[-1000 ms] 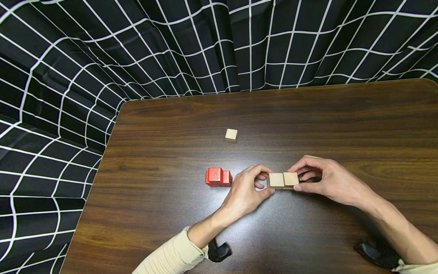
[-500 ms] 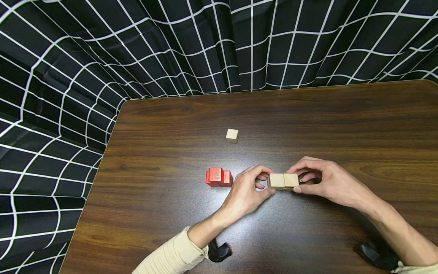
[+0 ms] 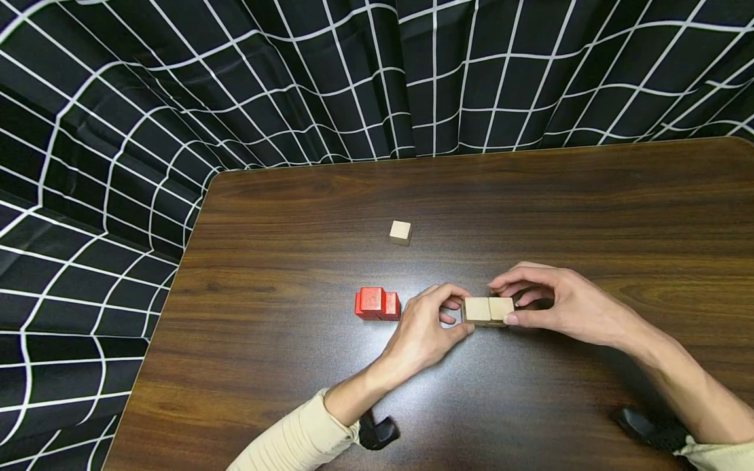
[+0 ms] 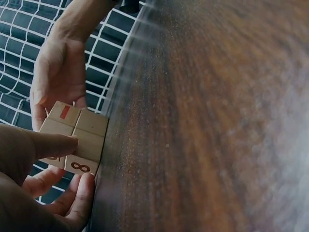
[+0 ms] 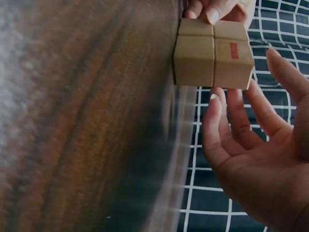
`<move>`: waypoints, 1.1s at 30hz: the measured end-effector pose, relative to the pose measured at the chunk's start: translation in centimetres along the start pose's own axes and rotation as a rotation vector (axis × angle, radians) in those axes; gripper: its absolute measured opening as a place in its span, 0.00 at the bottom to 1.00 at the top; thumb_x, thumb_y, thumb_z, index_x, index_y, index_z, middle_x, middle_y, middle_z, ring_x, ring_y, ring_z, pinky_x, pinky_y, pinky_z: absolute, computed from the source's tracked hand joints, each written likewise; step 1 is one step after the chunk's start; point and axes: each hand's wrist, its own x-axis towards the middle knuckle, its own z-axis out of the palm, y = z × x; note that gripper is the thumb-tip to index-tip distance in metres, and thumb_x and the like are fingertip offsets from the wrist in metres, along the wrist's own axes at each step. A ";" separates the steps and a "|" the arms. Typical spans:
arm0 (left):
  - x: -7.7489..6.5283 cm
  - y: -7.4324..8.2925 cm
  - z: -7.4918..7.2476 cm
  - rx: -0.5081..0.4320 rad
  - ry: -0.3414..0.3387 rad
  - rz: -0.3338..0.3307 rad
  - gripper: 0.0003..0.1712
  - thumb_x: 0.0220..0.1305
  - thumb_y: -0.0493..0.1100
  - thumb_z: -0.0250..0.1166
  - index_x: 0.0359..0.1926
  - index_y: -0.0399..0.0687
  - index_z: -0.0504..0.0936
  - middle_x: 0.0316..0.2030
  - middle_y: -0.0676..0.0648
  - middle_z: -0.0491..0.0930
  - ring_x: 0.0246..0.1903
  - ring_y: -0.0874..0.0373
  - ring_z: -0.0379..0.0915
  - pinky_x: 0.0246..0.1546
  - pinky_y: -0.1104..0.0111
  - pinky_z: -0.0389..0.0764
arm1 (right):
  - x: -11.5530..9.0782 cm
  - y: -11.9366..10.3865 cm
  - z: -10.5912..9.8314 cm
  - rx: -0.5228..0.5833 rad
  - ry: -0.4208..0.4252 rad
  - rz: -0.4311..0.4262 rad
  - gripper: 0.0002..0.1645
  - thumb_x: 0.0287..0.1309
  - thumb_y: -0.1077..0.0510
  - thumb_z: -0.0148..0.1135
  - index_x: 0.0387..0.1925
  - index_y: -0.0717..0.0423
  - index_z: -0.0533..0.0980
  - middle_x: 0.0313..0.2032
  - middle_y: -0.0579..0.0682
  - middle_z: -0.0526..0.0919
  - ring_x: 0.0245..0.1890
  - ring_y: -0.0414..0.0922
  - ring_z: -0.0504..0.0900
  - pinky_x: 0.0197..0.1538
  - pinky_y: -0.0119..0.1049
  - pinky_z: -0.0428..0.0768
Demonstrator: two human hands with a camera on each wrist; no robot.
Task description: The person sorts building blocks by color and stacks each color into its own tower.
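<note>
Four-sided wooden cubes [image 3: 489, 310] stand pressed together two wide and two high on the table. A red bar marks the near side of one cube [image 5: 234, 50], and the end of another cube [image 4: 81, 166] bears an 8. My left hand [image 3: 421, 327] grips the left end of the stack, thumb in front and fingers behind. Around the right end my right hand [image 3: 568, 307] has its fingers spread, loosened from the cubes. In the right wrist view its thumb stands away from the stack, with its fingertips close to the lower edge.
Left of my left hand is a cluster of red blocks [image 3: 377, 304], one on top of the others. A single pale wooden cube [image 3: 400, 232] lies farther back. Black cloth [image 3: 436, 78] with white grid lines hangs beyond the brown table's [image 3: 294, 216] far and left edges.
My right hand has loosened at the right end of the cubes, its index finger lifting outward and its grip widening. My left hand and the cubes stay about where they were.
</note>
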 end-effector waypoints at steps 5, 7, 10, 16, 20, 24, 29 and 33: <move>0.0 0.1 0.0 0.011 0.000 0.004 0.21 0.54 0.39 0.76 0.49 0.53 0.82 0.40 0.55 0.81 0.33 0.69 0.79 0.37 0.82 0.79 | 0.7 -0.1 -0.3 0.027 0.001 -0.038 0.24 0.54 0.65 0.73 0.54 0.58 0.78 0.49 0.54 0.82 0.45 0.44 0.83 0.47 0.29 0.82; 0.0 0.1 0.0 0.009 0.001 0.002 0.21 0.54 0.39 0.76 0.49 0.53 0.82 0.40 0.55 0.81 0.33 0.69 0.79 0.37 0.82 0.79 | 1.1 -0.2 -0.5 0.040 0.000 -0.047 0.23 0.56 0.66 0.71 0.54 0.59 0.78 0.48 0.55 0.82 0.45 0.45 0.83 0.47 0.29 0.82; 0.0 0.1 0.0 0.005 0.001 -0.006 0.21 0.53 0.38 0.76 0.49 0.53 0.82 0.40 0.55 0.81 0.33 0.69 0.79 0.37 0.82 0.79 | 1.7 -0.3 -0.6 0.053 -0.006 -0.035 0.21 0.58 0.65 0.69 0.54 0.59 0.78 0.48 0.55 0.83 0.46 0.47 0.83 0.47 0.29 0.82; -0.1 0.0 0.0 0.001 0.001 -0.015 0.21 0.53 0.38 0.76 0.49 0.53 0.82 0.40 0.55 0.81 0.32 0.70 0.79 0.37 0.82 0.79 | 3.3 -0.4 -1.1 0.101 -0.026 0.003 0.20 0.61 0.63 0.68 0.55 0.60 0.77 0.49 0.57 0.83 0.48 0.48 0.83 0.46 0.29 0.82; 0.0 0.0 0.0 0.003 0.000 -0.016 0.21 0.53 0.39 0.76 0.49 0.53 0.82 0.40 0.55 0.81 0.32 0.71 0.79 0.37 0.82 0.79 | 4.6 -0.7 -1.5 0.110 -0.033 0.028 0.21 0.61 0.62 0.68 0.55 0.59 0.77 0.49 0.57 0.83 0.49 0.48 0.83 0.45 0.30 0.82; 0.0 0.0 0.0 0.008 -0.006 -0.013 0.20 0.54 0.39 0.76 0.49 0.53 0.82 0.40 0.55 0.81 0.33 0.70 0.79 0.37 0.82 0.78 | 6.1 -0.9 -1.9 0.111 -0.052 0.028 0.21 0.61 0.62 0.67 0.56 0.59 0.76 0.51 0.57 0.82 0.50 0.48 0.82 0.48 0.30 0.82; 0.0 -0.1 -0.1 0.007 -0.007 -0.008 0.21 0.53 0.38 0.76 0.49 0.52 0.82 0.40 0.54 0.81 0.32 0.71 0.79 0.37 0.82 0.78 | 8.0 -0.8 -2.1 0.149 -0.092 -0.014 0.22 0.60 0.64 0.67 0.56 0.62 0.76 0.51 0.60 0.81 0.51 0.52 0.82 0.52 0.31 0.82; 0.0 -0.1 -0.1 0.007 -0.005 -0.002 0.22 0.53 0.39 0.77 0.49 0.51 0.82 0.40 0.54 0.81 0.32 0.71 0.79 0.37 0.83 0.78 | 9.3 -0.6 -2.2 0.160 -0.114 -0.013 0.23 0.60 0.64 0.68 0.57 0.63 0.75 0.51 0.61 0.82 0.53 0.54 0.81 0.52 0.32 0.82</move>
